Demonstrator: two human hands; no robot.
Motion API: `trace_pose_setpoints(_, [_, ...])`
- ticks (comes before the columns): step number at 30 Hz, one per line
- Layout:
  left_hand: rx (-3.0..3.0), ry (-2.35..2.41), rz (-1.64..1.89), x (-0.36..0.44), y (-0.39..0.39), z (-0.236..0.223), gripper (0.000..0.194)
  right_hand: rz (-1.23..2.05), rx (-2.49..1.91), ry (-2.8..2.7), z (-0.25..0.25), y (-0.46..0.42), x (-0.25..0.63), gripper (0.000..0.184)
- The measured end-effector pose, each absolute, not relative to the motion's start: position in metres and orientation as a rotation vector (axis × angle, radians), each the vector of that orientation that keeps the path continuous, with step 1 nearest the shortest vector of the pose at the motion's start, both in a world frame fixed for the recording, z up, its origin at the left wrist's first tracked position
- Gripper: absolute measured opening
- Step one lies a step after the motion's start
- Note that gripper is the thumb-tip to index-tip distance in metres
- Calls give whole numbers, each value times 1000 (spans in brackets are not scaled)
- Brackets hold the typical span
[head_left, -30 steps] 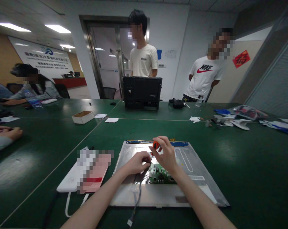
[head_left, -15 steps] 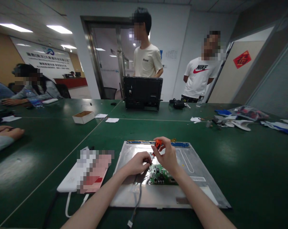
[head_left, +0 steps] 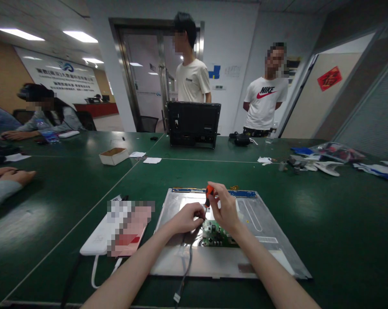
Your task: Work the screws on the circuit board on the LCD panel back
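A flat metal-backed display panel (head_left: 207, 264) lies on the table in front of me, with a blue strip board along its far edge. On the panel sits a green circuit board (head_left: 215, 236). My right hand (head_left: 225, 206) is closed on an orange-and-black screwdriver (head_left: 209, 194), held nearly upright. The tip points down at the board's far left corner. Close to that tip, my left hand (head_left: 190, 216) has its fingers pinched together; what they hold, if anything, is hidden. A grey cable (head_left: 188, 266) with a white connector runs from under my left hand over the panel's near edge.
Left of the panel lie a white power bank (head_left: 97, 240) and a pink phone-like slab (head_left: 134, 231) with white cables. Farther off are an open box (head_left: 114, 157), a black monitor casing (head_left: 194, 124) and loose parts (head_left: 310, 163). Several other people are around the table.
My right hand has shifted its grip, and the screwdriver now stands more upright with its handle slightly farther left. My left hand stays by the board's corner. The view has shifted slightly.
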State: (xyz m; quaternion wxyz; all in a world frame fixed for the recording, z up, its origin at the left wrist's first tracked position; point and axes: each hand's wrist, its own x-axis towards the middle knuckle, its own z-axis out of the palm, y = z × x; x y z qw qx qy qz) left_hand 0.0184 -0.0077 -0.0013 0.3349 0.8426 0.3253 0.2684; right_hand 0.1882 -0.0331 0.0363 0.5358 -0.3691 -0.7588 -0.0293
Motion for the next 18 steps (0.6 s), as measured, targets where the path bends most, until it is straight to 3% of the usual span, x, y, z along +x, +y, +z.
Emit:
trace_pose_setpoints(5, [2176,844,706,19,-6,-4,18,-182,-928,-1746,31,-30,189,31])
trace_pose_setpoints(18, [2243,852,673,18,-6,-2,17,-3,-834,-1808,34,-34,190,35])
